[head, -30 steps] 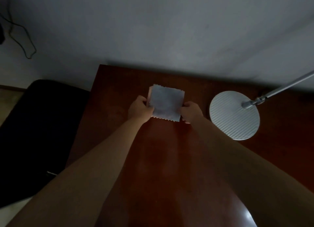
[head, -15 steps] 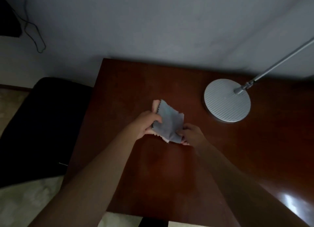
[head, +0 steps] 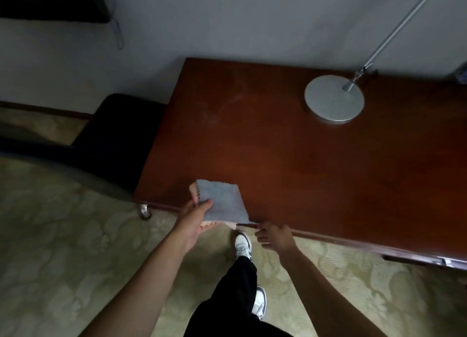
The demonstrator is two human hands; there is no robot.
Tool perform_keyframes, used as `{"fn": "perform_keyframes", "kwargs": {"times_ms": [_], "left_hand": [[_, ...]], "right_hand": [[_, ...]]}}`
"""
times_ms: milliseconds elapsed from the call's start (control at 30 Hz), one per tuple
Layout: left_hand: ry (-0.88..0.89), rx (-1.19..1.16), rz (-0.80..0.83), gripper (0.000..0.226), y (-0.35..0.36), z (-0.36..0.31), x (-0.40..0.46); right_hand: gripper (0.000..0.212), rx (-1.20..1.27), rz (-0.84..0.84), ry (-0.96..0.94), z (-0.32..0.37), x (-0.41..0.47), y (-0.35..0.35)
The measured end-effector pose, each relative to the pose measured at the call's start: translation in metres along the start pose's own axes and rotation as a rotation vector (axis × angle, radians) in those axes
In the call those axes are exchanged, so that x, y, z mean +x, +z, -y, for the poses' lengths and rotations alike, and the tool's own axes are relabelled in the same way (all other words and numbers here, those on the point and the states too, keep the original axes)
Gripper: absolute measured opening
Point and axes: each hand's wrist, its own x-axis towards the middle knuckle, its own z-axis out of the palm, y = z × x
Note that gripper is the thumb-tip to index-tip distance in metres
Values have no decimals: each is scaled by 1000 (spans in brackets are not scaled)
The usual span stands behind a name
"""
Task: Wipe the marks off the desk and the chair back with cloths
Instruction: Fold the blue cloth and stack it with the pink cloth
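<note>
Both hands pinch the cloths [head: 222, 203]: left hand [head: 195, 219] palm-up, right hand [head: 274, 237] knuckles-up.

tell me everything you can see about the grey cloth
The grey cloth is a small, roughly square piece of soft-looking fabric with zigzag edges. A pink layer shows beneath it at its left and lower edges, either its underside or a second cloth. It lies over the near edge of the wooden desk, by the left corner. The left hand grips its left side, thumb on top. The right hand pinches its lower right corner.
</note>
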Motion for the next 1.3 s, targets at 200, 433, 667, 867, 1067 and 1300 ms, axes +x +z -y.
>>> {"fn": "perform_keyframes", "kwargs": {"times_ms": [200,433,667,867,1067,1300], "left_hand": [[65,12,-115,19,-62,31,-64],[133,-51,-90,26,-100,21,-77],[60,-11,-83,19,-146,31,-59],[24,19,-34,17,-178,30,-49],[-82,16,42,18,-193,35,-42],[-214,122,65,20,-167,55,-4]], "right_hand": [[22,72,67,138,-54,-20,38],[29,227,86,96,-39,25,97],[31,-59,-213,-20,-51,49,130],[34,-172,-335,48,-59,36,131],[22,-119,-258,230,-116,-30,140],[15,254,-289,276,-142,-95,130]]}}
